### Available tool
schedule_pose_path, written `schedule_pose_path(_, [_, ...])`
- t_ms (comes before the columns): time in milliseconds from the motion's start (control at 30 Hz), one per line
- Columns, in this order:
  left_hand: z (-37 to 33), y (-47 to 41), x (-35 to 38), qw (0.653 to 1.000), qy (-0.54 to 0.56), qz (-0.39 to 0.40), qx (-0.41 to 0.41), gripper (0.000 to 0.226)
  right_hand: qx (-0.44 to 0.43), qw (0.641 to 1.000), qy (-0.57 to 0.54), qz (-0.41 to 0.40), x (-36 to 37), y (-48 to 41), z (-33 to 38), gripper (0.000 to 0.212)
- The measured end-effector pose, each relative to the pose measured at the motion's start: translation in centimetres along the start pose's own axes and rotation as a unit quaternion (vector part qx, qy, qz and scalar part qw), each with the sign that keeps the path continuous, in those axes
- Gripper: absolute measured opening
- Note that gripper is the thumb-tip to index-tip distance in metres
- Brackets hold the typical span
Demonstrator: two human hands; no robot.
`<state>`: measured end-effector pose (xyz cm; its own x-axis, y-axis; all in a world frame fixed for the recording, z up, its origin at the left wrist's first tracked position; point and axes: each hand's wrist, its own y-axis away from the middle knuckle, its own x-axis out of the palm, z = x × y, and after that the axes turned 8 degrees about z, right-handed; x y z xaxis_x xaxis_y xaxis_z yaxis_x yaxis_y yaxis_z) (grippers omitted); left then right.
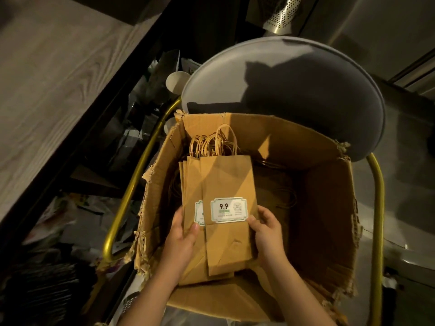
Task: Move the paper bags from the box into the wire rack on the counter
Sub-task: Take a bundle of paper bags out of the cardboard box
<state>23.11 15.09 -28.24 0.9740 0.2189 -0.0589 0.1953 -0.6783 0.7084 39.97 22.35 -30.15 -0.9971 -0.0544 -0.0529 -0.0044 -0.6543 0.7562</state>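
Left hand [181,241] grips the left edge of the flat brown paper bags [226,180], thumb on top; right hand [266,234] pinches the right edge; the stack sits inside the torn brown cardboard box [324,208], by its left wall, handles toward the far wall; white label [229,210] reads 9.9.

The person's bare left arm [150,297] and right arm [299,295] reach forward and down, side by side. The left hand [181,243] grips the left edge of a stack of paper bags [226,182], thumb on top. The right hand [268,234] grips the right edge, thumb on top, fingers [267,214] wrapped round the side.
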Motion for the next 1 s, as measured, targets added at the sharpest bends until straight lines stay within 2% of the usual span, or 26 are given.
schedule_pose_path(133, [-0.3, 0.1, 0.2, 1.000, -0.013, -0.001, 0.009, 0.058, 0.026, 0.999, 0.029, 0.020, 1.8, 0.2, -1.6, 0.033])
schedule_pose_path(267, [-0.4, 0.2, -0.1, 0.999, -0.049, 0.005, 0.022, 0.082, 0.050, 0.998, 0.027, 0.026, 3.8, 0.7, -2.4, 0.039])
schedule_pose_path(433, [-0.2, 0.2, -0.4, 0.998, -0.054, -0.012, 0.016, 0.078, 0.050, 0.996, 0.025, 0.066, 4.4, 0.7, -2.6, 0.034])
schedule_pose_path(600, [0.0, 0.5, -0.3, 0.997, -0.067, -0.045, 0.014, 0.080, 0.068, 0.992, 0.025, 0.100, 3.9, 0.0, -2.2, 0.039])
schedule_pose_path(733, [-0.1, 0.7, -0.1, 0.991, -0.101, -0.082, -0.001, 0.076, 0.134, 0.989, -0.043, 0.040, 2.9, -1.3, -1.6, 0.029])
schedule_pose_path(833, [-0.5, 0.8, -0.2, 0.989, -0.093, -0.118, -0.006, 0.074, 0.199, 0.975, -0.096, -0.007, 1.7, -2.2, -1.4, 0.039])
schedule_pose_path(933, [-0.8, 0.9, -0.2, 0.989, -0.081, -0.127, -0.007, 0.074, 0.240, 0.958, -0.153, -0.026, 0.7, -2.8, -1.3, 0.018])
schedule_pose_path(1000, [-0.8, 0.9, -0.1, 0.988, -0.085, -0.129, -0.012, 0.074, 0.259, 0.942, -0.211, -0.033, 0.4, -3.2, -1.3, 0.013])
